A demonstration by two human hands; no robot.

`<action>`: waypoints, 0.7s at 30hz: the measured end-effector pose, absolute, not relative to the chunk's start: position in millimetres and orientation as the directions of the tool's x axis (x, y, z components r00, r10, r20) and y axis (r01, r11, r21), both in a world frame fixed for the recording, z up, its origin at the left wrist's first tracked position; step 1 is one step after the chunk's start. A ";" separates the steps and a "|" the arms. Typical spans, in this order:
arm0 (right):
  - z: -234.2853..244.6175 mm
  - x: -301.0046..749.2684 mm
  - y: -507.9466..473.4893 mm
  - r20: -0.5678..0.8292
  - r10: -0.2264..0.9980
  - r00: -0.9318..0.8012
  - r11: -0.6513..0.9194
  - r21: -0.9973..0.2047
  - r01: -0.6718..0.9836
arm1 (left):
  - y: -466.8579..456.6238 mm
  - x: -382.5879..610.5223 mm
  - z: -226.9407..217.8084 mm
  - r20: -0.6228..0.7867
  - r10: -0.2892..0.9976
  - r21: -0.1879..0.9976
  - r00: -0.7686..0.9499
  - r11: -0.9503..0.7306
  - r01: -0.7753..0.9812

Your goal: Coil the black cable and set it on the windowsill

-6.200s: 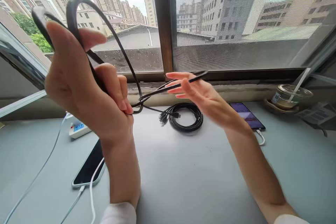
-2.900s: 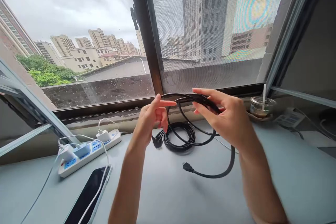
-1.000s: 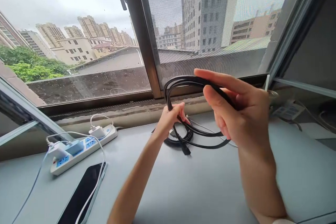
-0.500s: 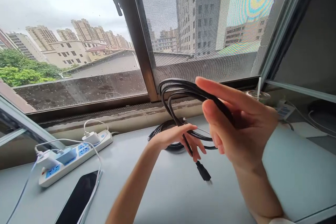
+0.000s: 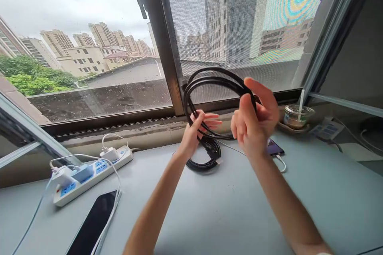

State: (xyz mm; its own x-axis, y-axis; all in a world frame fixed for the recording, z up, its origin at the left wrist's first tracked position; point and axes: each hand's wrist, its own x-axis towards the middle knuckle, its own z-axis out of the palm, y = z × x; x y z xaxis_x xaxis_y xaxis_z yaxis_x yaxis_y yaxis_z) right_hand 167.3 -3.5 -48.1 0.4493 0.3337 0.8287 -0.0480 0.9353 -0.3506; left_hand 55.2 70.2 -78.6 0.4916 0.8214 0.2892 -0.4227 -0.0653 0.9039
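Both hands hold a black cable [image 5: 209,77] wound into several loops, raised in front of the window. My right hand [image 5: 254,121] grips the right side of the loops, thumb up over them. My left hand [image 5: 196,129] pinches the lower left of the loops, fingers stretched rightward. The cable's plug end hangs just under my left hand. On the grey desk [image 5: 209,215] below lies a second coiled black cable [image 5: 203,163].
A white power strip [image 5: 89,173] with chargers and white leads sits at the left. A dark phone [image 5: 92,225] lies near the front left, another phone [image 5: 273,149] behind my right hand. A drink cup with straw [image 5: 295,115] stands on the sill at right.
The hands moved away from me and closer together. The dangling plug end has been drawn up under my left hand, and the loops stand more upright.
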 end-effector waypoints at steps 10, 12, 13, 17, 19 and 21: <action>-57.2 172.6 16.7 0.865 0.264 0.426 0.753 -0.461 0.469 | 61.9 19.9 -44.5 0.602 0.755 0.789 0.258 -0.514 -0.338; -56.8 173.7 12.0 0.905 0.290 0.312 0.761 -0.416 0.498 | 60.0 12.3 -41.0 0.650 0.718 0.759 0.247 -0.628 -0.170; -56.6 174.3 10.4 0.927 0.290 0.236 0.772 -0.372 0.515 | 60.0 9.6 -40.5 0.666 0.707 0.740 0.237 -0.667 -0.090; -55.6 172.8 7.0 0.966 0.249 0.067 0.783 -0.242 0.573 | 62.2 3.3 -40.5 0.618 0.740 0.753 0.266 -0.654 0.071; -55.1 169.7 6.5 0.959 0.267 0.092 0.774 -0.270 0.573 | 60.2 0.9 -38.3 0.533 0.778 0.805 0.333 -0.587 0.083; -55.1 166.9 6.5 0.948 0.291 0.126 0.770 -0.310 0.557 | 53.9 -0.8 -33.9 0.484 0.787 0.838 0.383 -0.543 0.055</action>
